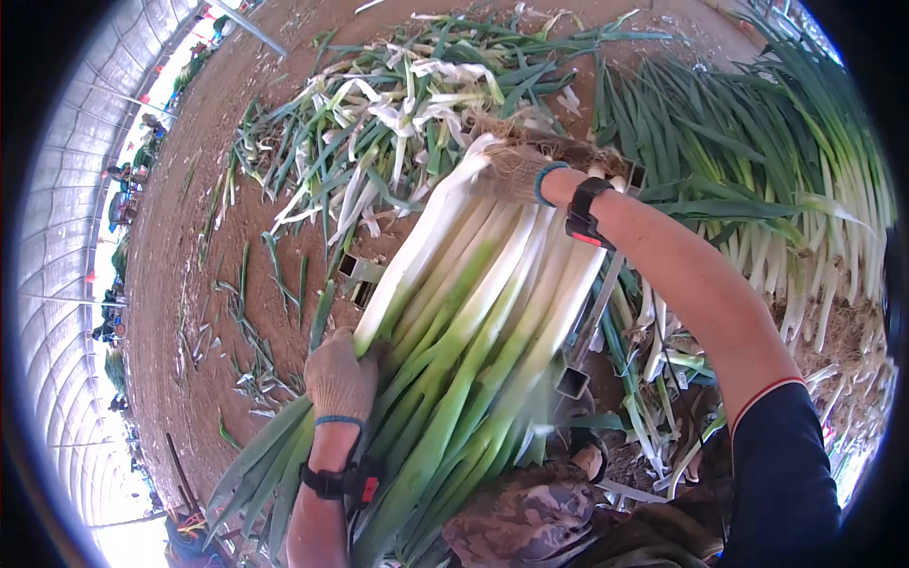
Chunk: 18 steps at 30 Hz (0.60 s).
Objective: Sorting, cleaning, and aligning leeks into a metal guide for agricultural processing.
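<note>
A row of large green onions (473, 303) lies side by side in front of me, white root ends far and green leaves toward my lap. My left hand (343, 377), in a knitted glove, is closed round the leftmost green onion (417, 251) where white turns green. My right hand (516, 175), gloved too, reaches across to the root ends and rests over the white stalks there. Its fingers are blurred and partly hidden among brown roots (578, 151), so their grip is unclear. The onions lie over a metal frame (574, 381), mostly covered by them.
Stripped leaves and peelings (398, 114) are heaped on the dirt floor (180, 312) beyond the row. At right lies a big pile of untrimmed green onions (739, 123), roots on. More scraps (644, 417) lie beside my knees. A plastic-covered tunnel wall (71, 256) curves along the left.
</note>
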Each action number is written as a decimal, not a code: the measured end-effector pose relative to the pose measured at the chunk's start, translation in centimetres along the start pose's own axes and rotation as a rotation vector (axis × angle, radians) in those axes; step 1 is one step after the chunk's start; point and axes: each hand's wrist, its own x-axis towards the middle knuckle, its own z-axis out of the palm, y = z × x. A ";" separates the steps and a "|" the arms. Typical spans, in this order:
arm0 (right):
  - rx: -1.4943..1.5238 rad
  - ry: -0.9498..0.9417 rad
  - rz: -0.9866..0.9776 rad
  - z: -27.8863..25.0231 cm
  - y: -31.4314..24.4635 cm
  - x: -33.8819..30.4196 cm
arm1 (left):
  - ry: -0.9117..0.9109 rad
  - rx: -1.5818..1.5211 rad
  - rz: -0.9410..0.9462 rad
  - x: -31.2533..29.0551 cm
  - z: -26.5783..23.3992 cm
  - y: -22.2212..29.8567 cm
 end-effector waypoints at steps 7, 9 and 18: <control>0.230 0.271 -0.218 -7.3 4.3 -12.1 | 0.026 0.013 0.126 0.8 -1.9 -1.0; 0.304 0.329 -0.006 -9.4 5.3 -17.2 | 0.006 0.062 0.112 0.3 -4.9 0.3; 0.377 0.116 0.156 -5.9 8.6 -27.3 | -0.401 -0.257 0.016 -5.4 -15.9 11.0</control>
